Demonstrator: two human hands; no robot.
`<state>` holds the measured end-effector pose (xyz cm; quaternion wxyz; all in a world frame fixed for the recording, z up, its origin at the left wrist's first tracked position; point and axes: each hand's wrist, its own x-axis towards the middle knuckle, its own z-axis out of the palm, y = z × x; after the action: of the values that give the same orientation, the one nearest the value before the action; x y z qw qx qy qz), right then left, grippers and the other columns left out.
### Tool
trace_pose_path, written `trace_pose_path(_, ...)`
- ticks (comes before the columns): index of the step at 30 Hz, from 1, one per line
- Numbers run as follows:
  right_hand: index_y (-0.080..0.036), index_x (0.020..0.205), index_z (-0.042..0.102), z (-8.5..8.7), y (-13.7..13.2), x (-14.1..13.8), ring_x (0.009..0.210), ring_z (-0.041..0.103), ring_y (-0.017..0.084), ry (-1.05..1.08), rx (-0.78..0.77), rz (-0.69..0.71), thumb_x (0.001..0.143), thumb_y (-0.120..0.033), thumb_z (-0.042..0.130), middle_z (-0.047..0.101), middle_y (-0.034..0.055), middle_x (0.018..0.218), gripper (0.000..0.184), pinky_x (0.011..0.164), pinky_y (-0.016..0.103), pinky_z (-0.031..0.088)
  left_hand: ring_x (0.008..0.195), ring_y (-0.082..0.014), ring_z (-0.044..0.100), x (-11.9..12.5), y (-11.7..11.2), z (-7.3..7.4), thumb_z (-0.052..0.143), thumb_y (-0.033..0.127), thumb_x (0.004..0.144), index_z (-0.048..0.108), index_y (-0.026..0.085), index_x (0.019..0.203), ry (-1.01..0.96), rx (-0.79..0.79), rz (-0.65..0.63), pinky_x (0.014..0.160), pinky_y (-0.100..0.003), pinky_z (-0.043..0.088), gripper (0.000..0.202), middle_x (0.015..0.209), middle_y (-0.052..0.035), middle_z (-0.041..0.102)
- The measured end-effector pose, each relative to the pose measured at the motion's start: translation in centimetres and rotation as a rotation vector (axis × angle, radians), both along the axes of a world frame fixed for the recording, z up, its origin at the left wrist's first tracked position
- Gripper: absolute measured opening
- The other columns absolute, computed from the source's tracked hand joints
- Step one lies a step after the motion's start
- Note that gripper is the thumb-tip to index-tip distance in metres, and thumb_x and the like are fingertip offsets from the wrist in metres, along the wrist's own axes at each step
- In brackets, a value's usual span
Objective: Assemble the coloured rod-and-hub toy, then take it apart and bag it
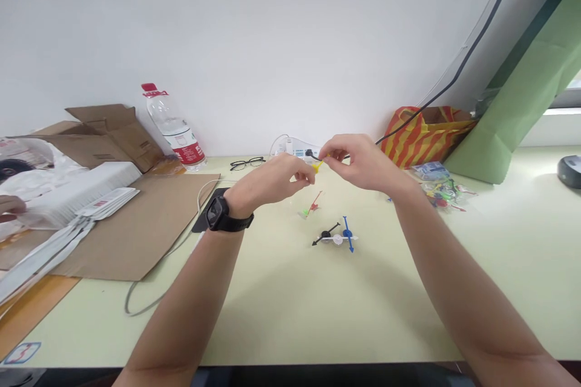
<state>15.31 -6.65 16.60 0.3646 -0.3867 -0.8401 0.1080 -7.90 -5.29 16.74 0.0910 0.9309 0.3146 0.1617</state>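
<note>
Both my hands are raised over the pale green table (290, 314) and pinch a small yellow plastic piece (318, 165) between them. My left hand (276, 178), with a black watch on its wrist, has its fingers curled at the piece's left end. My right hand (358, 163) pinches the right end with thumb and forefinger. Below them on the table lie a red and green piece (312, 205) and a small cluster of black, white and blue arrow-shaped pieces (336, 237).
Flat cardboard (149, 224), an open box (109, 133) and a tilted water bottle (175, 130) are at the left, with white packets (68, 205) touched by another person's hand (9, 208). Glasses (247, 162), a power strip (297, 149), a striped bag (422, 133) and bagged coloured pieces (440, 190) sit behind.
</note>
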Motion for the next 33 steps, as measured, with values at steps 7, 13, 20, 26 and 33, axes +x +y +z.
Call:
trace_pose_path(7,-0.019,0.096,0.076,-1.7,1.3,-1.6,0.086,0.063,0.019,-0.082,-0.066,0.022,0.088,-0.013,0.052,0.075,0.0065,0.097,0.026,0.078,0.029,0.046,0.085,-0.0191,0.069,0.0,-0.1,0.2,0.056,0.020,0.091,0.079,0.024,0.097,-0.042,0.033,0.015,0.076,-0.029,0.051,0.024,0.094,-0.0019,0.077)
trace_pose_path(13,-0.020,0.099,0.078,-2.2,1.9,-1.8,0.081,0.060,0.018,-0.128,-0.138,0.055,0.086,-0.012,0.046,0.075,0.0040,0.092,0.035,0.075,0.027,0.043,0.085,-0.0189,0.069,0.0,-0.1,0.3,0.056,0.020,0.091,0.079,0.026,0.100,-0.051,0.057,0.028,0.076,-0.029,0.050,0.025,0.093,-0.0011,0.077)
trace_pose_path(20,-0.020,0.106,0.073,-1.8,1.6,-1.4,0.091,0.062,0.020,-0.063,-0.093,0.092,0.096,-0.024,0.043,0.074,0.0054,0.104,0.033,0.079,0.027,0.043,0.085,-0.0194,0.068,-0.2,0.1,0.3,0.056,0.022,0.092,0.078,0.024,0.096,-0.065,0.068,0.048,0.078,-0.030,0.051,0.022,0.091,-0.0019,0.076)
trace_pose_path(26,-0.018,0.111,0.065,-1.8,2.9,0.5,0.089,0.061,0.021,-0.015,-0.070,-0.156,0.097,-0.029,0.047,0.071,0.0095,0.108,0.025,0.079,0.029,0.044,0.088,-0.0202,0.067,0.0,-0.1,0.9,0.051,0.020,0.094,0.073,0.020,0.101,-0.296,0.271,0.236,0.083,-0.032,0.051,0.023,0.099,-0.0048,0.075)
trace_pose_path(33,-0.021,0.096,0.073,-3.1,3.4,1.6,0.089,0.065,0.021,-0.568,-0.557,0.159,0.082,-0.026,0.063,0.073,0.0057,0.105,0.017,0.070,0.026,0.044,0.081,-0.0194,0.067,-0.7,1.0,-0.2,0.052,0.019,0.092,0.073,0.021,0.091,-0.160,0.134,0.205,0.073,-0.030,0.051,0.021,0.090,-0.0040,0.074)
